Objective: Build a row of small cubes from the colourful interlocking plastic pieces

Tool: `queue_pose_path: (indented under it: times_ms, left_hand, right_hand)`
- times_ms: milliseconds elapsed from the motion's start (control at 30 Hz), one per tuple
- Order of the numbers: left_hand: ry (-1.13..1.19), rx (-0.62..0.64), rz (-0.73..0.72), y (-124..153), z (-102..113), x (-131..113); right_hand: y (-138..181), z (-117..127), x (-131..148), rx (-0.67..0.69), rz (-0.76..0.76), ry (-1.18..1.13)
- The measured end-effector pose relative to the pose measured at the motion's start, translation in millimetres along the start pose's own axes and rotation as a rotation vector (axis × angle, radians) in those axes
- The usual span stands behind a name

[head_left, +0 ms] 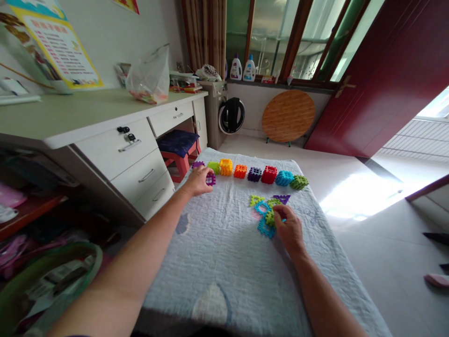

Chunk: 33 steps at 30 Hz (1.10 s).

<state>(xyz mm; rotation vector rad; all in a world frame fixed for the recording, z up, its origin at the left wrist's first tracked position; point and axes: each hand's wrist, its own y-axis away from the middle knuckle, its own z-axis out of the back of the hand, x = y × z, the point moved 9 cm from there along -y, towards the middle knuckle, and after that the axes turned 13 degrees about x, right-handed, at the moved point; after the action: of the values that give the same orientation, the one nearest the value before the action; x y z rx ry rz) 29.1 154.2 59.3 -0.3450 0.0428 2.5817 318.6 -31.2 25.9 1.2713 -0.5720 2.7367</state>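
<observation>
My left hand is at the left end of a row of toothed plastic blocks, its fingers closed round a purple lattice block. Behind it is another purple piece, partly covered. To its right run a lime green block, a yellow block and several more, ending with an olive green block. Nearer to me, my right hand pinches a green toothed piece over a loose pile. In that pile lie blue pieces, a lime triangle and a purple triangle.
A pale blue quilted cloth covers the table. At left stand a white desk, a red stool and a green basket. A washing machine, a round wooden board and a red door are beyond.
</observation>
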Motion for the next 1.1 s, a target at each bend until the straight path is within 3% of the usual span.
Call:
queue_pose_path:
  times_ms: [133, 300, 733, 1100]
  left_hand:
    - [-0.116, -0.009, 0.127, -26, 19, 56]
    - [-0.175, 0.096, 0.198, -52, 23, 87]
    - [-0.187, 0.283, 0.176, -83, 8, 93]
    - [-0.096, 0.332, 0.107, -88, -2, 97]
  right_hand:
    - [1, -1, 2, 0.006, 0.002, 0.01]
    - [1, 1, 2, 0.007, -0.014, 0.007]
    - [0, -2, -1, 0.027, -0.03, 0.015]
    - [0, -1, 1, 0.028, -0.031, 0.019]
